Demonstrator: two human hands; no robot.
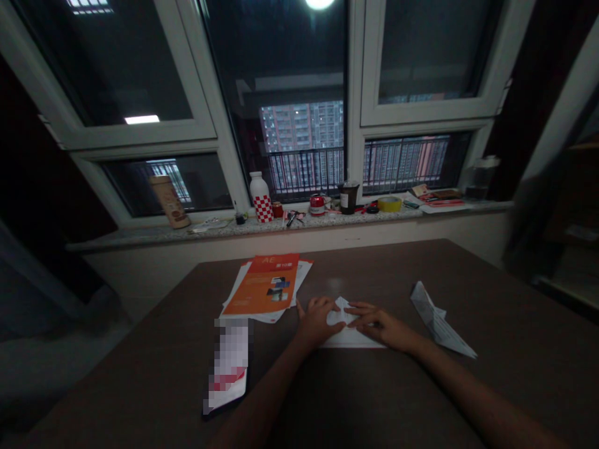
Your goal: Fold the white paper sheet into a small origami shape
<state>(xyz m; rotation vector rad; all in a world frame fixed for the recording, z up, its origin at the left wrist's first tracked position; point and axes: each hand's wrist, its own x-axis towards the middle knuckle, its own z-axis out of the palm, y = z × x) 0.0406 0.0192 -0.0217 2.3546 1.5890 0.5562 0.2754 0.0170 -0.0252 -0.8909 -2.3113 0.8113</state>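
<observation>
Head view: left hand [316, 321], right hand [386, 327] half-closed on sheet [352, 338], between orange booklet [264, 290] and folded paper [438, 324]

orange booklet [259, 290]: table [154, 374] | checkered bottle [261, 198], dark cup [347, 201], yellow roll [390, 204]: windowsill [140, 236]

Paper [353, 339] on table [355, 399], right of booklet [259, 292]

Head view — seemingly above the near edge of the table [150, 374] — looks forward and down, towards the window [285, 56].
</observation>
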